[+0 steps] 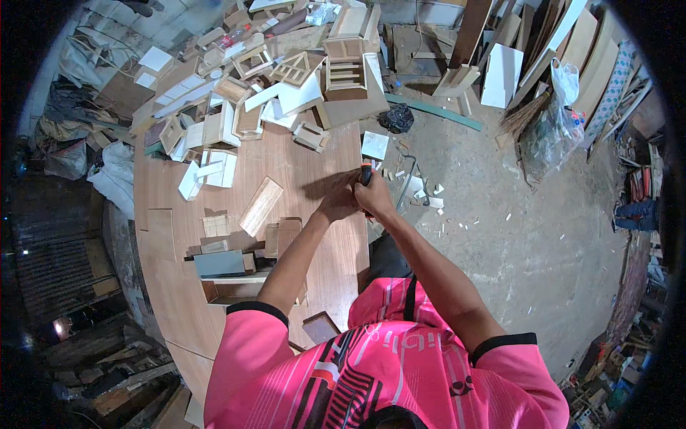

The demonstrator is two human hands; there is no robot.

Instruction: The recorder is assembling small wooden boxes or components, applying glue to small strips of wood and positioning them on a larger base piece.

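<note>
Both of my hands meet just over the right edge of the wooden table. My right hand is closed around a slim black-and-orange handled tool, held upright; its lower part is mostly hidden by the fingers. Pressed against it from the left, my left hand is closed too, and whatever lies between its fingers is hidden. A pale wooden block lies on the tabletop left of my hands. Nearer my left forearm stand an open wooden box and a grey-blue panel.
Small wooden house models and white panels crowd the table's far side. On the concrete floor to the right lie a metal-framed saw, wood scraps and a black plastic bag. Boards and a broom lean at the far right.
</note>
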